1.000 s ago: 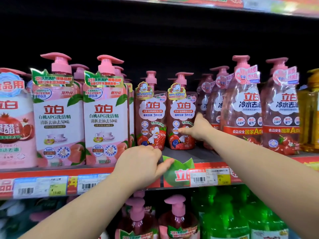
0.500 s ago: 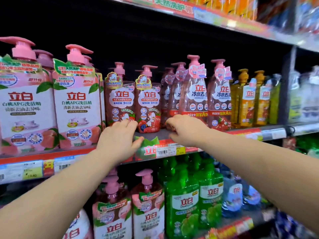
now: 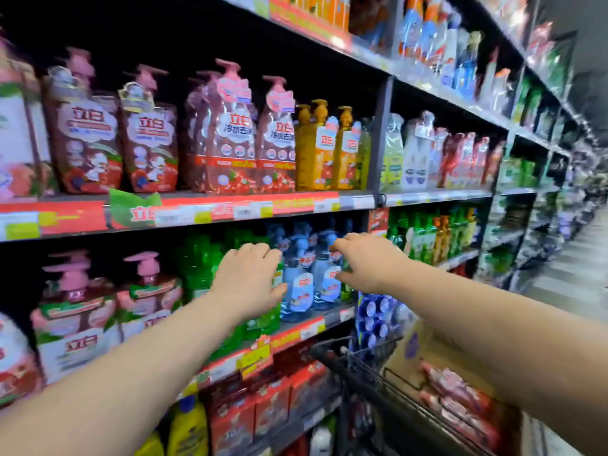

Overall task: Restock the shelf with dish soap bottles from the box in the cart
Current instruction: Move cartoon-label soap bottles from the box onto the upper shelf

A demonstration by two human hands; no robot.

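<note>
Two dark red strawberry dish soap bottles [image 3: 149, 139] with pink pumps stand on the middle shelf [image 3: 296, 200] at upper left. My left hand [image 3: 248, 281] and my right hand [image 3: 367, 263] hang empty in front of the lower shelf's green and blue bottles, fingers loosely curled, touching nothing. At lower right a cardboard box [image 3: 424, 357] sits in the black wire cart [image 3: 358, 366], with pink-and-red soap bottles [image 3: 460, 399] lying inside it. The view is motion-blurred.
Pink cold-water bottles [image 3: 230, 139] and yellow bottles [image 3: 324, 149] stand to the right of the strawberry ones. Blue bottles [image 3: 301, 281] and green ones [image 3: 204, 264] fill the lower shelf. Red boxes [image 3: 269, 403] line the bottom shelf. The aisle runs off to the right.
Both hands have dropped from the middle shelf's edge to the lower shelf's height. My view has swung right and down, bringing the cart and the box into sight.
</note>
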